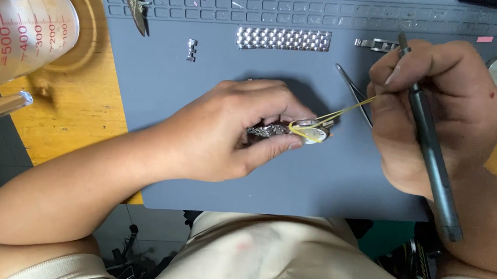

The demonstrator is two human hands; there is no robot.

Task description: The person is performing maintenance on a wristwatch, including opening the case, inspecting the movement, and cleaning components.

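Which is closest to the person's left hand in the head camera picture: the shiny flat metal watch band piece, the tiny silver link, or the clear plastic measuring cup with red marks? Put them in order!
From the left hand:
1. Shiny flat metal watch band piece, lying on the grey mat just above the hand.
2. Tiny silver link, up and to the left; nearly as close, so 1 and 2 are hard to separate.
3. Clear plastic measuring cup with red marks, far left, off the mat.

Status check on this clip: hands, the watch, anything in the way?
Left hand pinching watch on grey mat. Right hand holds dark pen tool, stretching yellow rubber band off the watch. Tweezers lie beside the band; nothing blocking.
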